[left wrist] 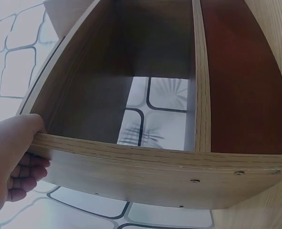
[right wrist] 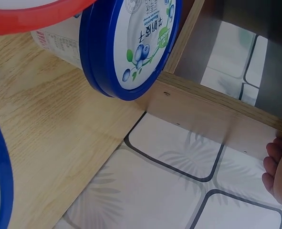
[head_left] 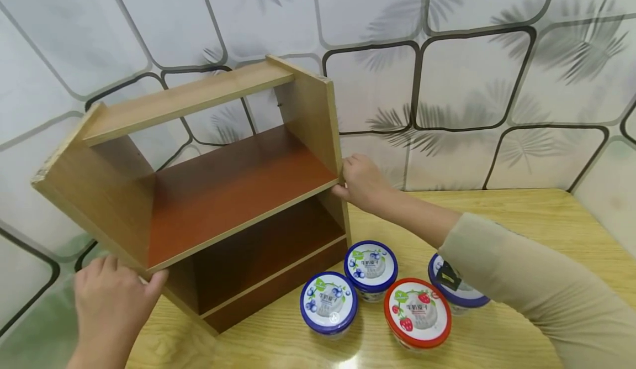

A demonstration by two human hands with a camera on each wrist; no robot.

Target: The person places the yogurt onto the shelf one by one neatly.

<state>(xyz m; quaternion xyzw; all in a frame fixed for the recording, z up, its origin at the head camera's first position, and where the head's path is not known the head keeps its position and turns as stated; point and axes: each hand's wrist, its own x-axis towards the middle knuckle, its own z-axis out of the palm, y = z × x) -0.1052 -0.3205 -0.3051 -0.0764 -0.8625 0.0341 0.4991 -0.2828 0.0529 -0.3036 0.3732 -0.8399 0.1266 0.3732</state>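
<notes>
A small wooden shelf unit [head_left: 243,192] with reddish-brown boards stands on the table. My left hand [head_left: 111,291] grips the front edge of its left side panel, thumb inside near the middle board. In the left wrist view the left hand's fingers [left wrist: 28,174] wrap around the panel's outer face. My right hand [head_left: 364,182] holds the right side panel at the same middle-board height, its thumb at the front edge. The right wrist view shows the right hand's curled fingers [right wrist: 274,162] against the panel's outside. Both shelf compartments hold nothing.
Blue-lidded tubs [head_left: 328,304] and a red-lidded tub [head_left: 417,314] stand on the wooden table [head_left: 278,347], right of the shelf's front. Another blue-lidded tub [head_left: 462,289] lies partly under my right sleeve [head_left: 536,286]. A patterned wall covering [head_left: 462,82] rises behind the table.
</notes>
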